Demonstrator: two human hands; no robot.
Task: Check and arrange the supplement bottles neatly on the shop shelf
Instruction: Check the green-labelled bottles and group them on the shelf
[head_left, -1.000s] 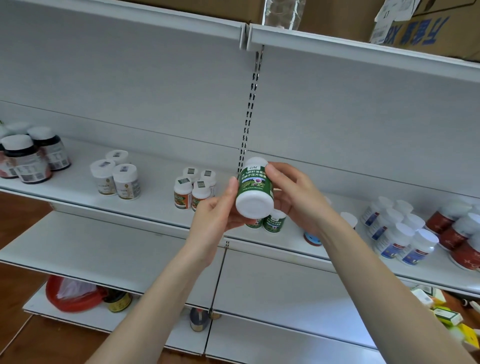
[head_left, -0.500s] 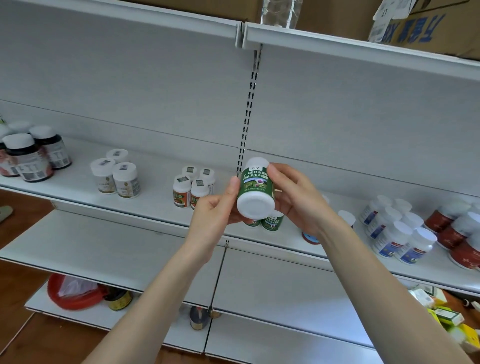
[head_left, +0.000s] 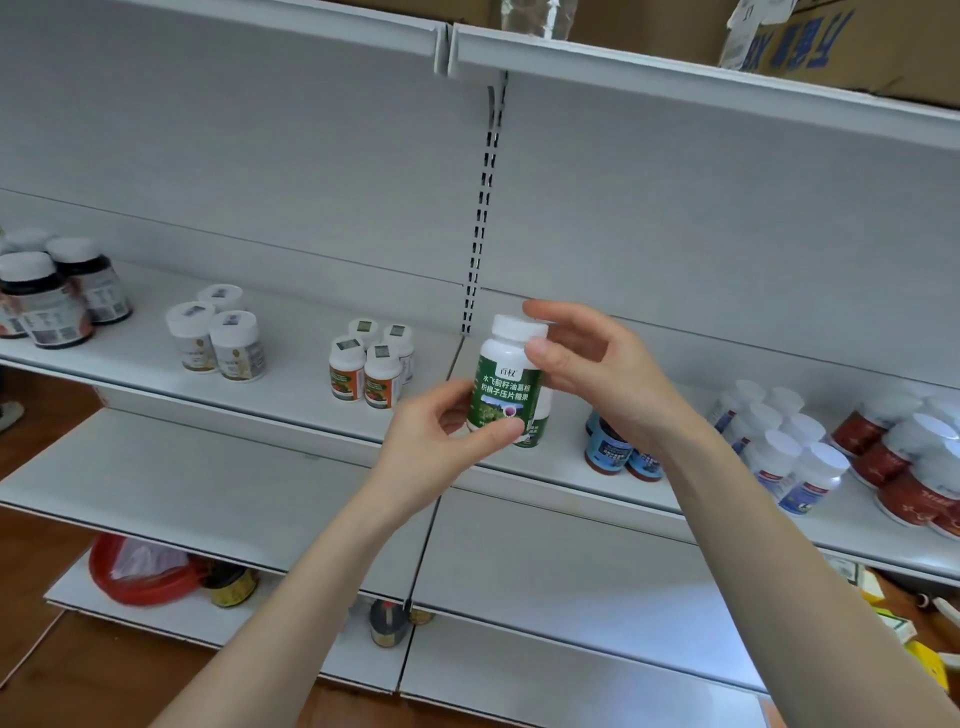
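Green-labelled bottle (head_left: 506, 387), upright and closed by its white cap, is held in the air just in front of the middle shelf (head_left: 291, 374); its contents cannot be seen. The left hand (head_left: 441, 441) pinches its base, and the right hand (head_left: 597, 374) pinches its neck and cap. On that shelf stand capped orange-labelled bottles (head_left: 366, 371) and blue-labelled bottles (head_left: 610, 449).
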